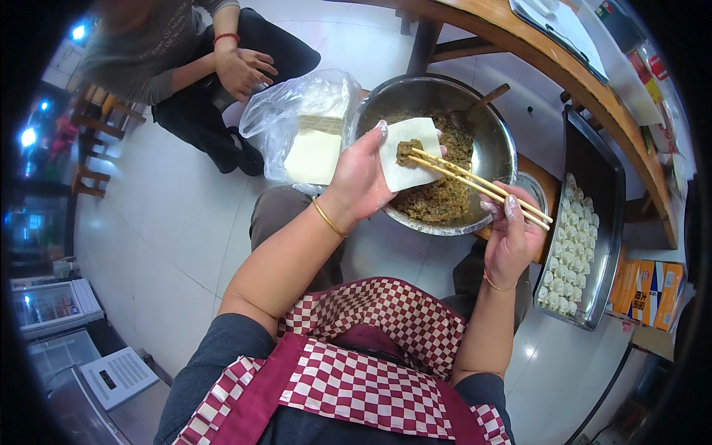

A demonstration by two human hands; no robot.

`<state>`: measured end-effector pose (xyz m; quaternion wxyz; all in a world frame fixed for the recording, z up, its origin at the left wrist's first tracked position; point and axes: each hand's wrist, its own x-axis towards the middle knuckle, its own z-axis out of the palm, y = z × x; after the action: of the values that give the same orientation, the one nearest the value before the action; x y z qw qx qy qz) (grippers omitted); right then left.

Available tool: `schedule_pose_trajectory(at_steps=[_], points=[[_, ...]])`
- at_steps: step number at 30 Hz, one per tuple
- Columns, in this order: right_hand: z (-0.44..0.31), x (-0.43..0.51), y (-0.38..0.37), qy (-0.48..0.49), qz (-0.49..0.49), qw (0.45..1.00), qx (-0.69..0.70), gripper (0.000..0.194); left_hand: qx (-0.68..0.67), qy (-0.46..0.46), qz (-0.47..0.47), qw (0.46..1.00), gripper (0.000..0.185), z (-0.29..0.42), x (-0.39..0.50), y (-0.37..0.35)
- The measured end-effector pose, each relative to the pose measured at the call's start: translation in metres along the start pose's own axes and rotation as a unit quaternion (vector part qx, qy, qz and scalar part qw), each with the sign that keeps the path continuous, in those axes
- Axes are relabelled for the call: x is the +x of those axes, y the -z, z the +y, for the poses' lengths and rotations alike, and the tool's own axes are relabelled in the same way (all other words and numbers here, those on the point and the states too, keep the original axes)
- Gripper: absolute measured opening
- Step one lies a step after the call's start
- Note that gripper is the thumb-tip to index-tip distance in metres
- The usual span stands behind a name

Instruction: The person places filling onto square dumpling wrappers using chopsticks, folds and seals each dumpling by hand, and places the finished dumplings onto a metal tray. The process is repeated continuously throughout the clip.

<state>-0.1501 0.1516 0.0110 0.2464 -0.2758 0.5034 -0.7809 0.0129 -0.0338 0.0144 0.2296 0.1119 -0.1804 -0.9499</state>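
A square dough wrapper (409,173) lies across my left hand (359,172), whose thumb rests at its edge. Brown-green minced filling (408,152) sits in a lump on the wrapper. My right hand (514,228) grips a pair of wooden chopsticks (473,181), and their tips touch the lump. Flour whitens the fingertips of both hands. Below the wrapper is a wide steel bowl (495,144) of filling, with a spoon (489,95) leaning in it. Left of the bowl, stacked wrappers (313,157) lie in a clear plastic bag (261,119).
To the right, a dark metal tray (598,150) bears rows of folded dumplings (570,250). A wooden table (534,41) curves along the upper right, with a clipboard (564,36) on top. Orange boxes (648,292) stand beside the tray. Another person (183,72) sits at upper left, hands together.
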Motion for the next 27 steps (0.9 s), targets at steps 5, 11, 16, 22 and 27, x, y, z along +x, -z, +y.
schedule_pose_trajectory(at_steps=[5,11,16,22,27], points=[[-0.003,0.001,0.007,0.066,0.033,0.996,0.055,0.024,0.002,-0.026,0.014,1.000,0.061,0.002,0.002,-0.002],[-0.006,-0.003,-0.004,0.261,-0.090,0.924,-0.266,0.021,-0.009,-0.120,0.048,0.992,0.062,0.010,0.006,-0.002],[0.002,-0.026,-0.038,0.223,-0.329,0.815,-0.422,0.042,-0.051,-0.087,0.027,0.995,0.059,0.014,0.011,0.000],[-0.044,-0.007,0.042,0.203,-0.083,0.750,-0.624,0.045,-0.071,0.004,-0.043,0.997,0.057,0.001,0.018,-0.023],[-0.008,0.019,0.087,0.097,-0.062,0.621,-0.775,0.031,-0.073,0.089,-0.109,0.987,0.057,-0.022,0.036,-0.047]])
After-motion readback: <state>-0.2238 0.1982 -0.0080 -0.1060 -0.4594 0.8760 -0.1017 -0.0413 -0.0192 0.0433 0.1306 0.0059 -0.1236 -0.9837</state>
